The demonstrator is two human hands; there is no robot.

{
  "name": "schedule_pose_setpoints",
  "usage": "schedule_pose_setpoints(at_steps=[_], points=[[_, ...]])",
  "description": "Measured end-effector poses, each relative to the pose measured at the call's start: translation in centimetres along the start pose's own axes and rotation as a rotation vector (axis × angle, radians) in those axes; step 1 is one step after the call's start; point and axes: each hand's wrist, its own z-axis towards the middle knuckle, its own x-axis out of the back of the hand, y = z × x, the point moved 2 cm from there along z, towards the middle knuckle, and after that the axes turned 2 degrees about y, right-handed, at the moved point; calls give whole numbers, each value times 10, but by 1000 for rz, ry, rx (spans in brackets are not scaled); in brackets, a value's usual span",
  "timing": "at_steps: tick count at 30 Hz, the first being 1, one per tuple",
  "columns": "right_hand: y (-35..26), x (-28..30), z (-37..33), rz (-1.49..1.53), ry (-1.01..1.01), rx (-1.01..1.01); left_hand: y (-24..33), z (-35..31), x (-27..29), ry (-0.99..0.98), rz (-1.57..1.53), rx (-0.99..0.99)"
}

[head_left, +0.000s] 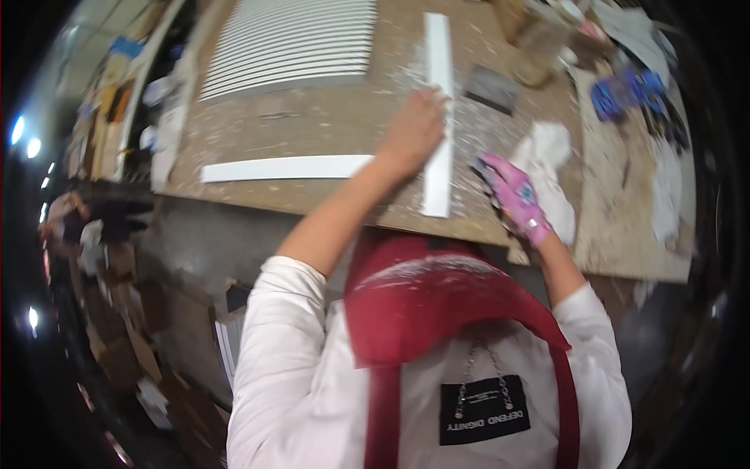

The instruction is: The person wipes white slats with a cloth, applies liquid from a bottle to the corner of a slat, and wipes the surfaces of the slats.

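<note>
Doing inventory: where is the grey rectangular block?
In the head view, the grey rectangular block lies right of the bare left hand, beside a long white strip.

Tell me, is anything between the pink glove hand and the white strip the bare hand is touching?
Nothing visible is in the way: between the gloved right hand and the white strip, dusty tabletop shows. The left hand lies over the strip's left edge, and the grey block sits farther away.
</note>
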Motion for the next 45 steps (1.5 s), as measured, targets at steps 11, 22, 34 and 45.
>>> schedule_pose_setpoints(at_steps=[11, 22, 34, 45], points=[[-11, -18, -3, -378, -233, 237, -2, 8, -51, -140, 123, 41], [-16, -13, -2, -487, -275, 315, -4, 8, -50, -112, 127, 44], [-2, -33, -17, -463, -376, 364, -3, 7, -51, -117, 117, 61], [-13, -14, -25, -182, -266, 165, -4, 7, -51, -97, 137, 49]])
